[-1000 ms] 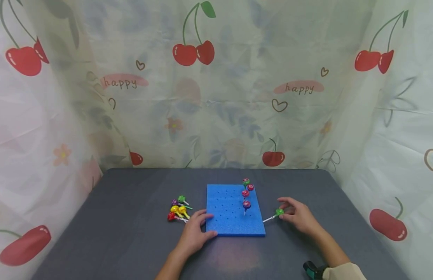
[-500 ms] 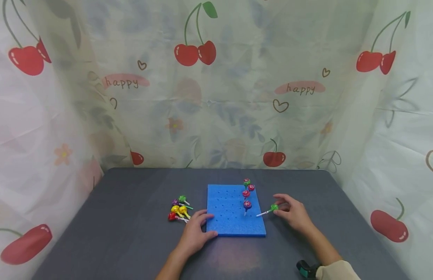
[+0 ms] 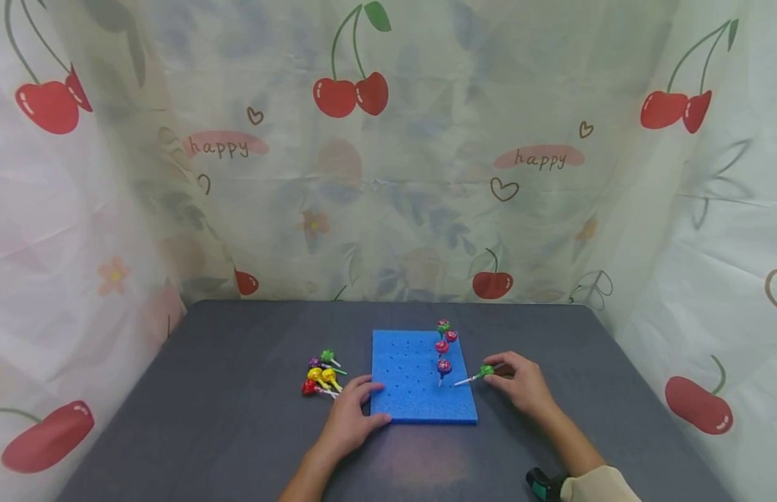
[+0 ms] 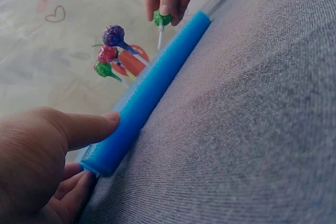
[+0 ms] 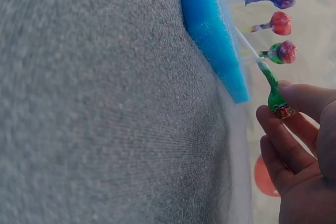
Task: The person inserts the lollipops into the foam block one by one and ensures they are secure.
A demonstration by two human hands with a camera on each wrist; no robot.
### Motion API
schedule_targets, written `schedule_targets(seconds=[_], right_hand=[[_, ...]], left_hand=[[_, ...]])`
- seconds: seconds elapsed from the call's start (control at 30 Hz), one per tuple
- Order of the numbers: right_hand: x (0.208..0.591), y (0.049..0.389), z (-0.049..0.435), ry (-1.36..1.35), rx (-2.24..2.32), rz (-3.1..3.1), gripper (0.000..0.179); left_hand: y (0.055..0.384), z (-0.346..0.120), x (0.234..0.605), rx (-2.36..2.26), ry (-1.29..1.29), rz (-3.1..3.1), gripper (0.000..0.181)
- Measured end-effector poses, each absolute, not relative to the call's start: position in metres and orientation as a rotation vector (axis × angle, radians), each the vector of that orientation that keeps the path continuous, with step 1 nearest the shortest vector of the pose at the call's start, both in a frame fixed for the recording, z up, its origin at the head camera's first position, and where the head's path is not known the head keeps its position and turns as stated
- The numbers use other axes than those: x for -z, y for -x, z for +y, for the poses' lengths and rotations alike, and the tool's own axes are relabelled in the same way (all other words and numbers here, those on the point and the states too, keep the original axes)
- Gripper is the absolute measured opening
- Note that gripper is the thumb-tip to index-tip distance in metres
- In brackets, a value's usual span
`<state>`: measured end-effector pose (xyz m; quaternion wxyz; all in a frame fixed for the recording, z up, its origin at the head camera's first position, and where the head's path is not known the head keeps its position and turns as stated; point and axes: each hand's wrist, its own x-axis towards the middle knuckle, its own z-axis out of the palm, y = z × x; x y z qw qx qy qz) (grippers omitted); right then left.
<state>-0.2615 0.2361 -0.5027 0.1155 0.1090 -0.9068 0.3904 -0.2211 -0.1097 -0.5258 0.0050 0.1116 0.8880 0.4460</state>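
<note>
A blue foam board dotted with small holes lies on the table. My left hand holds its near left corner, thumb at the front edge and fingers along the left side. My right hand pinches a green-wrapped lollipop by its head, right of the board. The white stick slants left and down over the board's right part; whether its tip touches the foam I cannot tell. Several lollipops stand in the board's right side, the nearest being a purple one. In the right wrist view, the held green lollipop sits between thumb and fingers.
Left of the board lies a pile of loose lollipops, among them a yellow one, a red one and a green one. A printed curtain surrounds the dark grey table at the back and sides.
My right hand has moved left with the green lollipop, bringing its stick from beside the board's right edge to over the board. The left hand stays at the corner.
</note>
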Motion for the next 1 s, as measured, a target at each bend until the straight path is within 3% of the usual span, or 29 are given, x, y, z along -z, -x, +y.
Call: schedule_targets(seconds=[1.0], right_hand=[[0.485,0.259,0.214,-0.573,-1.027,-2.584,0.024]], left_hand=[[0.221,-0.110,0.525,-1.399,-0.373,2.791,0.048]])
